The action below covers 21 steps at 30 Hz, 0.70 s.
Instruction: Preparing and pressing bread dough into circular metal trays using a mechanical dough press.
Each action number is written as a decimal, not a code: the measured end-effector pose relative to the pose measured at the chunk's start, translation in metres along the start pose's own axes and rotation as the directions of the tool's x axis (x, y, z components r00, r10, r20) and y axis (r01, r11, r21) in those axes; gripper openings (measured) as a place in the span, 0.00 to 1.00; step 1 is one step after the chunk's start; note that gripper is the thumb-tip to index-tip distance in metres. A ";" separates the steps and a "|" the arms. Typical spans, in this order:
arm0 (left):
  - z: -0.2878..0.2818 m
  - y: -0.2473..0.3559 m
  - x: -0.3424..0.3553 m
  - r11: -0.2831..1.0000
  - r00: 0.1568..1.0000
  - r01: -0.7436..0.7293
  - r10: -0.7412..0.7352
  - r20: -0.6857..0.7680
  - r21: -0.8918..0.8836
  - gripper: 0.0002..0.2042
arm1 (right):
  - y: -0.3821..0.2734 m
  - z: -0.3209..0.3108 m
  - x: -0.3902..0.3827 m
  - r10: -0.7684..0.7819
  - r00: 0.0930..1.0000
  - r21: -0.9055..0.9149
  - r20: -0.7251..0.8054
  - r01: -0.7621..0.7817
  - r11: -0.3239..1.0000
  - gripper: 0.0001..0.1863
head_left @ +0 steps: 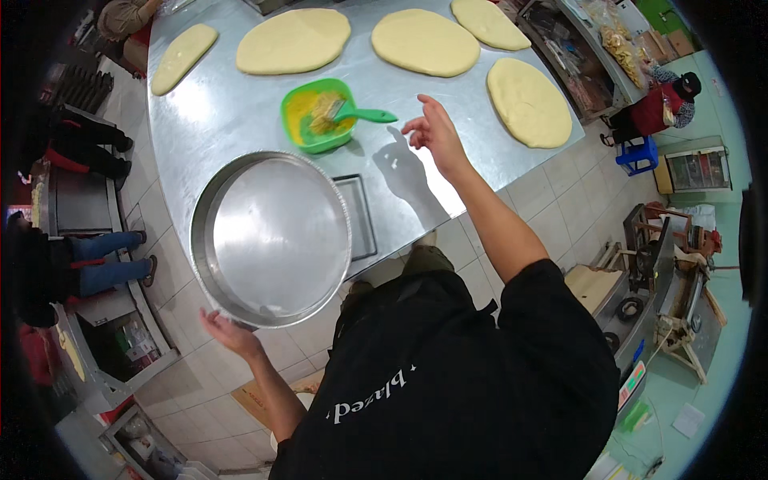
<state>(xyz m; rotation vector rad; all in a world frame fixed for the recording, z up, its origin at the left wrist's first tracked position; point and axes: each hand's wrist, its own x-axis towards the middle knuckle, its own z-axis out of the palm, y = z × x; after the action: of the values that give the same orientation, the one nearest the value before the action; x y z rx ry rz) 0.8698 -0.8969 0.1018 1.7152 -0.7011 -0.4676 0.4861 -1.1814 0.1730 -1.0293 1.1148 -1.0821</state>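
A large round metal pan lies at the near left of the table, its near part reaching past the table's edge. My left hand is just below its near rim with fingers spread; whether it touches the pan I cannot tell. My right hand hovers over the table, open, its fingers slightly bent and holding nothing. Close to its fingertips is the green handle of a brush. The bristles rest in a green square bowl holding something yellow, like egg wash.
Flat pale dough pieces lie across the far side, among them one dough oval and one dough round. A dark-framed rectangle sits beside the pan on the metal table. Other people stand at left, with a person at far right.
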 end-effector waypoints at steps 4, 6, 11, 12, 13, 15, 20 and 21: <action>0.053 0.053 -0.031 0.917 0.876 -0.323 0.383 -0.293 0.233 0.22 | -0.009 -0.094 0.006 -0.097 0.995 -0.333 0.021 0.098 0.938 0.14; 0.111 0.094 -0.062 0.807 0.758 -0.497 0.583 -0.294 0.318 0.21 | -0.010 -0.167 0.026 -0.155 0.988 -0.458 0.013 0.144 0.877 0.11; 0.291 0.152 -0.149 0.803 0.781 -0.596 0.585 0.218 -0.019 0.13 | -0.053 -0.318 0.113 -0.442 0.897 -0.866 0.025 0.240 0.438 0.16; 0.340 0.185 -0.155 0.854 0.747 -0.503 0.507 0.430 -0.132 0.14 | -0.058 -0.354 0.134 -0.498 0.865 -0.919 0.065 0.246 0.308 0.18; 0.389 0.201 -0.157 0.864 0.675 -0.464 0.487 0.554 -0.196 0.14 | -0.061 -0.380 0.153 -0.487 0.871 -0.914 0.067 0.249 0.319 0.18; 0.466 0.224 -0.157 0.880 0.536 -0.444 0.409 0.739 -0.166 0.14 | -0.063 -0.417 0.185 -0.425 0.904 -0.990 0.044 0.098 0.106 0.24; 0.639 0.217 -0.129 0.774 0.647 -0.620 0.410 0.644 0.130 0.25 | -0.106 -0.415 0.205 -0.028 0.999 -0.959 -0.026 -0.017 0.283 0.27; 0.665 0.220 -0.126 0.791 0.679 -0.582 0.344 0.648 0.189 0.26 | -0.110 -0.417 0.205 0.050 0.999 -0.956 0.001 -0.013 0.293 0.27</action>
<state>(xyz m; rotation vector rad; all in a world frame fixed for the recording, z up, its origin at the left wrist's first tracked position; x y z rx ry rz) 0.3057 -1.3299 0.1391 1.6433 -1.7567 -0.5109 0.0818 -1.4353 0.1872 -1.9467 1.8205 -0.1945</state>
